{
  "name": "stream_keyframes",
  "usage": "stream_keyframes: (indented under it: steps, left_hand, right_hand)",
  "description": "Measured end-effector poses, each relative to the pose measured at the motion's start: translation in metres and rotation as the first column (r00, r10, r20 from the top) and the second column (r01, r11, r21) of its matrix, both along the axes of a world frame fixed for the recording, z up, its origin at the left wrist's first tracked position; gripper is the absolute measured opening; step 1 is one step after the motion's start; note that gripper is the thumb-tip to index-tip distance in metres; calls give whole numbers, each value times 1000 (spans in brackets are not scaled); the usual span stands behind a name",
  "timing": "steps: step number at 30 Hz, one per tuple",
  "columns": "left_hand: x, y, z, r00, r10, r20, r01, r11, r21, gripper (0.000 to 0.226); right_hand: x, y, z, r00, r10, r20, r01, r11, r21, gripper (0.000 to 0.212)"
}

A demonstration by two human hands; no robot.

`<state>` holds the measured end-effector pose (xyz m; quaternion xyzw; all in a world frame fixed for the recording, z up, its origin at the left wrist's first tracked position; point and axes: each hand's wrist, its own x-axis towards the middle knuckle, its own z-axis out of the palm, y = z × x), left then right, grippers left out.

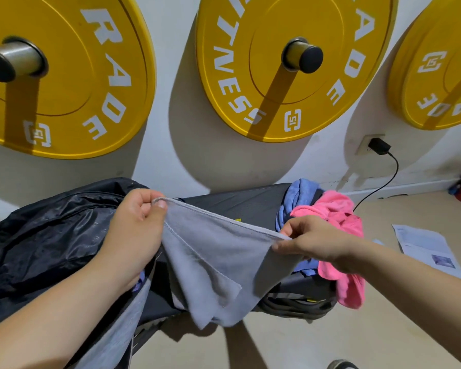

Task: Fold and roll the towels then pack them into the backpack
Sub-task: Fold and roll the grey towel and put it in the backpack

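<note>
Two hands hold one grey towel (213, 265) up in the air. Start at the left. The black backpack (51, 235) lies on the left end of the dark bench (250, 206). It looks soft and floppy, and I cannot see its opening from here. Next comes the left hand (136, 230). Its thumb and fingers are pinched shut on one top corner of the grey towel. The right hand (312, 241) is pinched shut on the other top corner. The hands are apart, so the top edge is pulled almost straight between them. The rest of the towel hangs down in front of the bench's near edge. I think the towel is held like this to spread it flat, so it can be folded.

At the right end of the bench lie two more towels in a heap. One is a blue towel (296, 198) and one is a pink towel (338, 230). They touch each other, and the pink one droops over the bench's right edge. They look like they are waiting for their turn.

That makes three towels, one backpack and two hands. On the wall behind hang three yellow weight plates (290, 97).
</note>
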<state>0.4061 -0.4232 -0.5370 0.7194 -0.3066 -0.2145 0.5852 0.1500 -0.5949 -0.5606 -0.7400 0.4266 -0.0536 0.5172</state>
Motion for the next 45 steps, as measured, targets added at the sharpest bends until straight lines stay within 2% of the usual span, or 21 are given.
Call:
stream_keyframes:
  steps: [2, 5, 8, 11, 13, 18, 21, 23, 24, 28, 31, 33, 35, 38, 40, 43, 45]
  left_hand:
    - [11, 3, -2, 1000, 25, 10, -26, 999, 44, 9]
    - [17, 8, -3, 999, 26, -33, -23, 994, 108, 11]
    - [16, 9, -4, 987, 9, -157, 3, 997, 77, 12]
    - [14, 6, 2, 957, 2, -291, -2, 1000, 1, 12]
    - [13, 5, 5, 953, -9, -303, 12, 1000, 6, 13]
    - [9, 6, 2, 977, -31, -209, 44, 997, 62, 14]
    - [15, 9, 5, 989, -65, -131, 71, 997, 39, 9]
    - [18, 12, 4, 994, -96, -58, 101, 991, 84, 11]
    - [19, 14, 2, 992, -118, -40, 122, 986, 112, 15]
    - [17, 18, -2, 974, -224, -31, 225, 948, 225, 32]
    - [11, 16, 8, 958, -278, -66, 285, 921, 266, 35]
    - [9, 15, 13, 956, -288, -56, 291, 908, 302, 30]
    - [14, 12, 14, 950, -302, 77, 257, 899, 354, 25]
    - [28, 0, 11, 912, -202, 357, 66, 931, 359, 21]
    - [33, -10, 13, 891, -82, 446, -51, 959, 278, 18]
    - [35, -25, 21, 910, 99, 402, -139, 988, 72, 20]
    - [35, -29, 29, 908, 197, 369, -191, 980, -54, 22]
  right_hand:
    - [-5, -3, 1, 985, -79, 155, 63, 993, 104, 19]
    - [-8, -3, 7, 913, -216, 346, 125, 956, 267, 19]
    - [-9, -1, 23, 847, -291, 445, 161, 938, 306, 13]
    - [-13, -6, 33, 786, -349, 510, 181, 919, 350, 20]
    - [-14, -10, 33, 780, -373, 502, 233, 918, 320, 16]
    - [-18, -11, 23, 846, -296, 444, 284, 954, 94, 20]
    - [-19, -12, 28, 836, -276, 475, 272, 959, 77, 37]
    - [-19, -12, 29, 823, -281, 494, 275, 957, 87, 48]
    - [-19, -12, 30, 819, -301, 489, 296, 951, 90, 47]
    - [-19, -12, 30, 837, -357, 416, 367, 929, 59, 23]
    - [-20, -18, 29, 839, -401, 368, 417, 908, 40, 25]
    - [-19, -20, 31, 835, -416, 360, 449, 893, -9, 27]
    - [-16, -21, 33, 824, -415, 387, 470, 881, -56, 27]
    - [-6, -26, 34, 813, -390, 431, 498, 850, -170, 23]
    - [6, -29, 38, 787, -393, 476, 532, 822, -201, 19]
    - [26, -31, 44, 690, -404, 600, 587, 798, -138, 13]
    - [32, -31, 49, 660, -374, 651, 600, 784, -158, 11]
